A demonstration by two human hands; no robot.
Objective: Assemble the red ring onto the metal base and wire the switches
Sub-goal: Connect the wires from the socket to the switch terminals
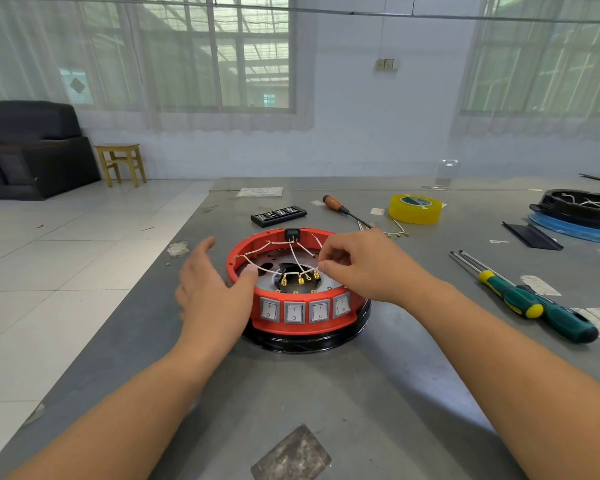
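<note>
1. Grey table [378,393] under both forearms, running ahead to a pale wall with curtained windows; tiled floor off to the left of the left hand, with a dark sofa [28,147] and a wooden stool [120,162] far beyond it.
2. Between the hands: red ring [257,242] seated on the metal base [309,342], four switches [305,310] along its near face, white wires [293,258] with brass terminals looping inside.
3. Left hand [210,292]: spread and relaxed, holding nothing, thumb tip touching the ring's left rim.
4. Right hand [364,265]: curled narrow, thumb and forefinger pinching a white wire over the ring's right side.
5. Beyond the right hand: yellow tape roll [415,208], wooden-handled screwdriver [343,211], black bit case [278,215].
6. Right of the right hand: two green-handled screwdrivers [527,301]; farther off, a black housing [581,206] on a blue disc.
</note>
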